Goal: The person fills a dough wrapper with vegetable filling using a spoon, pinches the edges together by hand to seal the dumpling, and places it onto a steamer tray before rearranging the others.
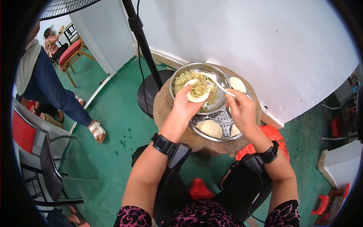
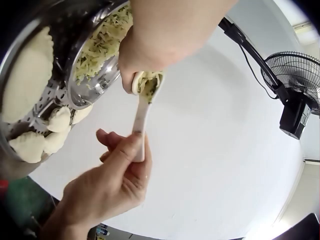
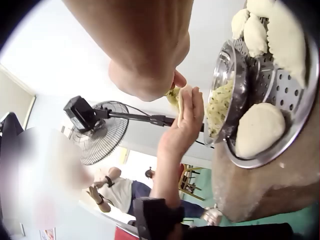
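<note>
My left hand (image 1: 186, 104) holds a round dough wrapper (image 1: 197, 99) over the metal bowl (image 1: 181, 71), with shredded filling (image 1: 198, 89) heaped on it. A white spoon (image 1: 229, 93) is gripped by its handle in my right hand (image 1: 242, 110). In the left wrist view, the spoon (image 2: 140, 120) reaches from the right hand (image 2: 112, 187) to the wrapper's filling (image 2: 146, 82). More shredded filling (image 1: 182, 80) lies in the bowl. The right wrist view shows the left hand's fingers (image 3: 187, 107) straight along the wrapper's outside.
Folded dumplings (image 1: 210, 129) lie on a perforated metal tray (image 1: 225, 138) beneath the bowl's edge, on a round wooden stump (image 1: 162, 102). A black fan stand (image 1: 145, 49) rises behind to the left. A person's leg (image 1: 56, 85) and chairs (image 1: 53, 162) are at left; a red bag (image 1: 270, 132) is right.
</note>
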### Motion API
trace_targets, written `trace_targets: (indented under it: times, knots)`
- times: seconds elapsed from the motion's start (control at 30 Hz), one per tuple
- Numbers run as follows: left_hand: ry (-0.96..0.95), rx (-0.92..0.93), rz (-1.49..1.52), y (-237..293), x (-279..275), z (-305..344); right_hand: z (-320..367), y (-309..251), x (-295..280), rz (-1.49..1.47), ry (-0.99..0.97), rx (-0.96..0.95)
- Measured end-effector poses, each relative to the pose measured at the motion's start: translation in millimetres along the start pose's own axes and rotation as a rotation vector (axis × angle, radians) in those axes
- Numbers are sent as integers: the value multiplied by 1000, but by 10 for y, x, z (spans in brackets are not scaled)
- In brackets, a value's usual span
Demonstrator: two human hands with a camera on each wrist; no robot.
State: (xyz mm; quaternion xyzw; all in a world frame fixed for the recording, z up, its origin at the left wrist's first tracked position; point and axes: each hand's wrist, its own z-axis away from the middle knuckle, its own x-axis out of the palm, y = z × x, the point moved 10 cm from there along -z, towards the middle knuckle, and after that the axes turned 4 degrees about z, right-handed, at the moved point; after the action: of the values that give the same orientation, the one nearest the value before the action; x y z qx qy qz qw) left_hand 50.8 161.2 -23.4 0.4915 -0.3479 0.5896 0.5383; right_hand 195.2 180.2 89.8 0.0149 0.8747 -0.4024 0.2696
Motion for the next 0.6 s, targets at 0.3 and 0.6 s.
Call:
trace_targets:
  times: [0.3, 0.6]
  knots:
    - [17, -1, 10, 16, -69, -37, -7, -398, -134, 203, -38, -304]
    - [60, 24, -90, 6, -122, -25, 285, -723, 135, 575, -121, -854]
